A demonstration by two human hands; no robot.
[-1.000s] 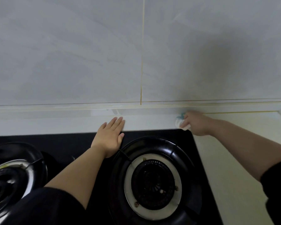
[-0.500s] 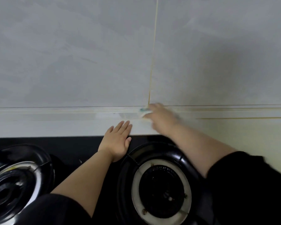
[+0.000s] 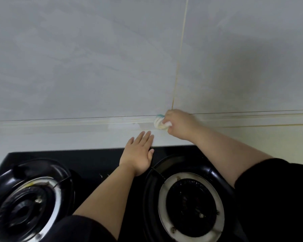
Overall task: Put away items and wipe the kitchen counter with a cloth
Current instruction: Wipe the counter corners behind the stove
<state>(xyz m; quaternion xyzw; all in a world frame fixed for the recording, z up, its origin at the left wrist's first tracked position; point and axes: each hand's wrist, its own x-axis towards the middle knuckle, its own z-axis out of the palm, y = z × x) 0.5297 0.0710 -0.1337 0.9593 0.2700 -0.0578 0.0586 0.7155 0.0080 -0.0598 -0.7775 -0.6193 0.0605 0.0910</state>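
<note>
You are gripping a small bunched cloth [image 3: 158, 122] in your right hand [image 3: 180, 124]. The grip is curling tightly round it, so only a white wad with a blue-green edge is showing past your fingers on the left side. You are pressing the cloth against the far edge of the pale desk [image 3: 59, 140], where its raised back strip is meeting the grey wall tiles [image 3: 94, 67], at the foot of the yellowish grout line [image 3: 181, 49] running up the wall. Your right forearm is reaching in from the right, passing over the far corner of the black hob [image 3: 94, 159].

Your left hand [image 3: 138, 154] is lying flat, palm down, with the fingers straight and close together; its grip is open and holding nothing. The heel of the hand is resting on the hob, and the fingers are reaching forward onto the strip of desk behind it. This hand is sitting near the cloth but apart from it, to the left and closer to you.

The hob is carrying two round burners: the left burner [image 3: 24, 206] and the right burner [image 3: 191, 206], with your left forearm lying between them. A few pale specks are showing on the glass between the burners. Black sleeves [image 3: 278, 198] are covering both of your upper arms
</note>
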